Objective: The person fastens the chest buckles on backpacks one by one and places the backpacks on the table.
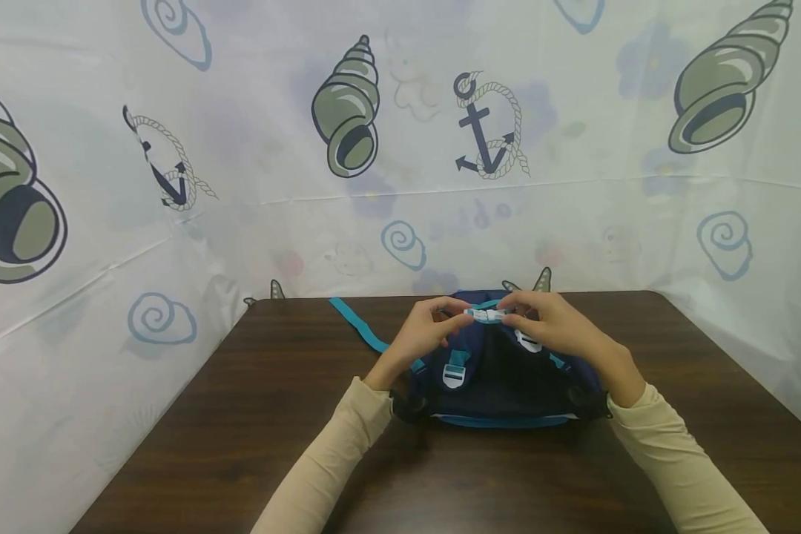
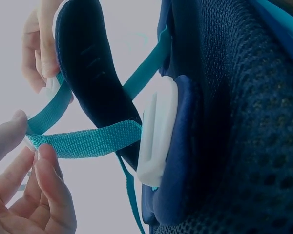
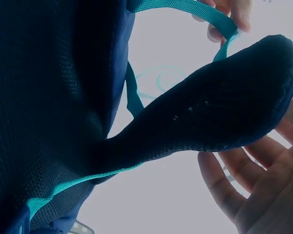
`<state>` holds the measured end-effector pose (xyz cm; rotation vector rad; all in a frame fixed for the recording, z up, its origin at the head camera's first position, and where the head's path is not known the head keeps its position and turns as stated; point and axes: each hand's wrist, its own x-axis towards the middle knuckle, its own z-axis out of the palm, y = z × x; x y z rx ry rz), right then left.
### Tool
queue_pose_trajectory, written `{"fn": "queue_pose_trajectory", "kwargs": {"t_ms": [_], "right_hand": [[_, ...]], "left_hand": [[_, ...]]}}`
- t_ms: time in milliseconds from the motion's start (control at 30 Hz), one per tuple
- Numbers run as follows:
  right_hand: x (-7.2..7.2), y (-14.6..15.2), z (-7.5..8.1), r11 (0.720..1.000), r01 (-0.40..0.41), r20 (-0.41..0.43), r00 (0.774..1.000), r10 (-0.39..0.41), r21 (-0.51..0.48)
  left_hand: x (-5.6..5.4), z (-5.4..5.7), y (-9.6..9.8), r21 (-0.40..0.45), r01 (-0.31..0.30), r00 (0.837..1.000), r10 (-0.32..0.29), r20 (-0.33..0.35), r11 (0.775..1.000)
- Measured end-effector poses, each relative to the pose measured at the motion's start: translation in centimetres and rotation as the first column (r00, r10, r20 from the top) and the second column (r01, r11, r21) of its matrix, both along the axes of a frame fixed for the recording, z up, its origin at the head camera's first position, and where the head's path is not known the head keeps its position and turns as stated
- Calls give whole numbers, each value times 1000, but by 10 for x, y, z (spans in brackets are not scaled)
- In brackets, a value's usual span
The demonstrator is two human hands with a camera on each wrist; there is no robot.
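Observation:
A navy backpack with teal trim lies on the brown table, its straps facing up. Above it, both hands hold a white buckle on teal webbing, one hand at each end. My left hand pinches the left end between thumb and fingers. On the other end, my right hand has thumb and fingertips. The buckle's halves meet or nearly meet; whether they are clipped I cannot tell. In the right wrist view a dark padded shoulder strap partly hides the right hand's fingertips.
A loose teal strap end trails across the table to the left of the backpack. White strap adjusters sit on the shoulder straps. A patterned white cloth hangs behind the table and along its sides.

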<state>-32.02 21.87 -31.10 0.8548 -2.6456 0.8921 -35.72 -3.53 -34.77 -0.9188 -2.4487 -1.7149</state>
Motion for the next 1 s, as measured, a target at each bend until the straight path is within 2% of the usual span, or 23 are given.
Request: {"fn": "queue_pose_trajectory", "kwargs": {"t_ms": [533,667,1000], "right_hand": [[-1,-2,-1,1000,-8,-33,999,8,6],[-1,-3,-2,1000,-13,-40,999,13,6],[-1,-4,-3,1000,-3,-49,999,3,10]], "left_hand": [[3,1,0,-12,-6,1000,6,-13,1000],[6,6,1,-27,9,1000,-9,2,1000],[3,1,1,-11,6,1000,-6,-13,1000]]}}
